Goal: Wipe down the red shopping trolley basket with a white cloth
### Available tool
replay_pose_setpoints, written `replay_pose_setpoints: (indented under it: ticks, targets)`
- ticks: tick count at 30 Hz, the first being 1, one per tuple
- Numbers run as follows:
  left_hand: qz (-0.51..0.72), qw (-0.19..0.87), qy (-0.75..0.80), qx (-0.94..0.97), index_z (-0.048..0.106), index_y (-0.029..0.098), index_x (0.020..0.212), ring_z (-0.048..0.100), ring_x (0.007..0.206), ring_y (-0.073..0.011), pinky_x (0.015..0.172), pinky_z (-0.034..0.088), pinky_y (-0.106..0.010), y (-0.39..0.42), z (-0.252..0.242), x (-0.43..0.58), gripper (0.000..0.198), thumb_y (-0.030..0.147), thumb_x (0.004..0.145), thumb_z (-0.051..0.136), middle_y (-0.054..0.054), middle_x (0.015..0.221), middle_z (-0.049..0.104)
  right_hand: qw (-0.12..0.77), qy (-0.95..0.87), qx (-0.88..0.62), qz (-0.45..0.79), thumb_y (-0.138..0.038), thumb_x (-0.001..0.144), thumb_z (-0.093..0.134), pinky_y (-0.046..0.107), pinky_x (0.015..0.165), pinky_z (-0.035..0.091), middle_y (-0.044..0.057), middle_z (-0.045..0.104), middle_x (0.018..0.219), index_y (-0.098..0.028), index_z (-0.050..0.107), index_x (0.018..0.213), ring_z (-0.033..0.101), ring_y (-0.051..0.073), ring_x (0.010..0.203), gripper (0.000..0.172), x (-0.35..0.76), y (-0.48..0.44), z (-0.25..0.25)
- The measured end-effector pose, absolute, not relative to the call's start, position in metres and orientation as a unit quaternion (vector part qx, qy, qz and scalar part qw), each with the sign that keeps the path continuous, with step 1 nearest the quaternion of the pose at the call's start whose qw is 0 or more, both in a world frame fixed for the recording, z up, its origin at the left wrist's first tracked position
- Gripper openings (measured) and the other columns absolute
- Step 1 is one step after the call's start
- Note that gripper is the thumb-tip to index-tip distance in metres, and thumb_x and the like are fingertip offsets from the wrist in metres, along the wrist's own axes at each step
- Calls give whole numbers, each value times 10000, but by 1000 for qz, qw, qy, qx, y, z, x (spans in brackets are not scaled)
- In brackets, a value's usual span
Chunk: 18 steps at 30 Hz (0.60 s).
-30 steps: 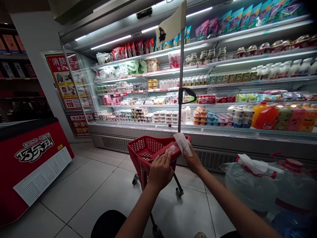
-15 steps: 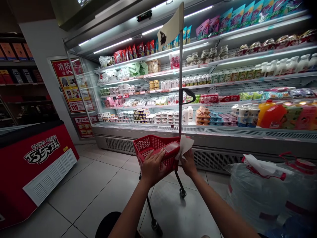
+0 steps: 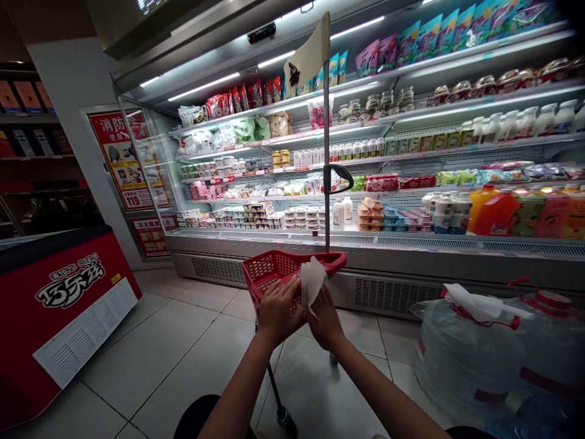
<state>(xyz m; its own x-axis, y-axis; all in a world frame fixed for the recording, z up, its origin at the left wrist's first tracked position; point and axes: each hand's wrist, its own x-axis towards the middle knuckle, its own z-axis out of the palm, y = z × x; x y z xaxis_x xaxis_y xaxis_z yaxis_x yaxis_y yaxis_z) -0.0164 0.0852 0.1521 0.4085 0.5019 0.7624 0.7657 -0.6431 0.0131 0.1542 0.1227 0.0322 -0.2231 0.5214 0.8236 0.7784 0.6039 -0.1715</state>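
A red plastic shopping basket (image 3: pixel 275 265) with latticed sides sits on a wheeled metal stand in front of me. My left hand (image 3: pixel 277 312) grips its near rim, thumb toward me and fingers over the top edge. Close beside it, my right hand (image 3: pixel 325 322) presses a white tissue (image 3: pixel 314 280) against the near rim. The tissue droops over the edge and covers part of the rim and the fingers. To the right of the tissue, the basket's rounded red corner (image 3: pixel 337 261) is exposed.
Rising behind the basket is a metal pole (image 3: pixel 326 225) with a black hook and a cream flag (image 3: pixel 308 58). A refrigerated display (image 3: pixel 283 242) stocked with dairy and drinks stands beyond. A red freezer (image 3: pixel 86 329) is at left; large wrapped water bottles (image 3: pixel 466 360) stand at right.
My right hand has slid the tissue leftward along the basket's near rim, from the right corner to beside my left hand. My left hand keeps its place on the rim.
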Motion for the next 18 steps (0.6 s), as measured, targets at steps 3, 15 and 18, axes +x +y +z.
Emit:
replay_pose_setpoints:
  ticks: [3, 15, 18]
  targets:
    - [-370, 175, -384, -828, 614, 244, 1411, 730, 1155, -262, 1164, 489, -493, 86, 152, -18, 673, 137, 746, 614, -50, 1349, 727, 409, -801, -403, -169, -287, 1039, 382, 581, 1326, 124, 77, 368, 1693, -231, 241, 1678, 263, 269, 1591, 656, 190, 126, 58]
    - [-363, 185, -391, -826, 280, 168, 1629, 578, 1390, -312, 1091, 547, -443, 77, 148, 14, 915, 109, 769, 590, -138, 1676, 376, 359, -784, -506, -23, -405, 1073, 315, 487, 1300, 265, 106, 589, 1529, -176, 538, 1543, 437, 295, 1505, 568, 221, 161, 133]
    - [-383, 156, -386, -825, 184, 211, 1659, 536, 1435, -311, 1020, 588, -404, 78, 148, 7, 916, 128, 836, 577, -124, 1740, 210, 334, -821, -463, -11, -427, 1080, 325, 486, 1286, 306, 117, 577, 1540, -165, 539, 1539, 444, 296, 1501, 570, 221, 148, 136]
